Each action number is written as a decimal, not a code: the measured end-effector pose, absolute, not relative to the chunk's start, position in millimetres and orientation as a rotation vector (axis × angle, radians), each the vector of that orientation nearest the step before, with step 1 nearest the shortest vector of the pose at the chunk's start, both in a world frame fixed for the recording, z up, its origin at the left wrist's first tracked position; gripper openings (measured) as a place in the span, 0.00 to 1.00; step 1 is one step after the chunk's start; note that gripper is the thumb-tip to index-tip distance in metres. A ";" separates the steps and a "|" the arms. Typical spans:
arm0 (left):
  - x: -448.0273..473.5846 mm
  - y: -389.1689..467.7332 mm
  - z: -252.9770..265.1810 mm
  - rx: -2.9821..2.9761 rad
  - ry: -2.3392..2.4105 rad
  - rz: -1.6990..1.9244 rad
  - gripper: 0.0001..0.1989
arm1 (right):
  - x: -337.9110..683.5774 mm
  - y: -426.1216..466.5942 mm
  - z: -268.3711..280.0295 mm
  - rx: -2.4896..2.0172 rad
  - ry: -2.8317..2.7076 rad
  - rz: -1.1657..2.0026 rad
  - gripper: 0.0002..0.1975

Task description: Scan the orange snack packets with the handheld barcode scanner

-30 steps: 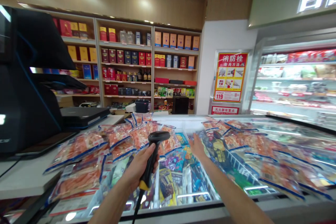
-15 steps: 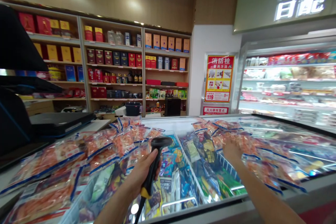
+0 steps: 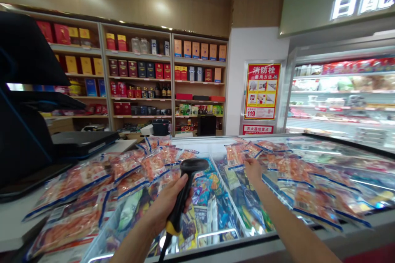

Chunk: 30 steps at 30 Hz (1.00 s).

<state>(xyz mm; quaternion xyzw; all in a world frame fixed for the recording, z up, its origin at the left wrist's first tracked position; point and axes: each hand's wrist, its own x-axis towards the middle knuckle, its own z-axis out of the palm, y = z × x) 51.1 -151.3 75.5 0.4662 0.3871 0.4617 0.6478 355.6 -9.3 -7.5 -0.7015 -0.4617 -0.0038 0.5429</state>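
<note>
My left hand (image 3: pixel 171 199) is wrapped round the black handle of a barcode scanner (image 3: pixel 182 197) with a yellow band and a cord at its base. The scanner's head is raised above the glass-topped freezer (image 3: pixel 216 234). My right hand (image 3: pixel 254 171) reaches over the glass, fingers closed at the right edge of a clear packet of orange food (image 3: pixel 235 156) with a blue border. Its fingertips are partly hidden. Similar packets (image 3: pixel 291 168) lie to the right of that hand. More packets (image 3: pixel 129 168) are heaped left of the scanner.
Under the glass are colourful frozen packs (image 3: pixel 197 218) in white wire baskets. A black checkout terminal (image 3: pixel 27 111) stands at the left. Behind are shelves of boxes and bottles (image 3: pixel 138 70), a red fire-hydrant notice (image 3: pixel 261 90) and a lit refrigerated display (image 3: pixel 339 98).
My right hand has moved left across the glass, from the right-hand packets to one near the middle. My left hand keeps hold of the scanner. The view has shifted slightly.
</note>
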 end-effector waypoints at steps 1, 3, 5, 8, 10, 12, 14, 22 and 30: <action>47.8 -153.5 76.2 1.067 0.873 1.051 0.16 | 348.1 -8.0 -6.6 -1.639 -1.091 -0.009 0.13; 41.3 -157.6 77.4 1.071 0.860 1.053 0.16 | 335.4 -6.9 -4.9 -1.609 -1.080 -0.002 0.13; 35.7 -161.0 78.2 1.059 0.848 1.050 0.15 | 325.4 -6.9 -3.2 -1.603 -1.072 0.014 0.13; 29.8 -164.4 78.3 1.062 0.829 1.045 0.15 | 314.7 -7.9 -0.5 -1.591 -1.072 0.031 0.12; 27.6 -165.5 77.8 1.090 0.816 1.033 0.16 | 309.6 -8.8 1.3 -1.585 -1.077 0.033 0.12; 26.3 -165.9 77.1 1.115 0.813 1.009 0.16 | 305.6 -9.6 3.0 -1.585 -1.072 0.031 0.12; 25.6 -165.4 76.3 1.116 0.813 1.006 0.17 | 302.6 -9.9 4.3 -1.586 -1.063 0.028 0.11; 24.0 -162.6 73.7 1.085 0.795 1.015 0.17 | 292.8 -6.1 4.4 -1.576 -1.047 0.030 0.12; 16.6 -164.8 79.4 1.097 0.829 1.091 0.16 | 273.6 -9.4 6.6 -1.577 -1.062 0.045 0.12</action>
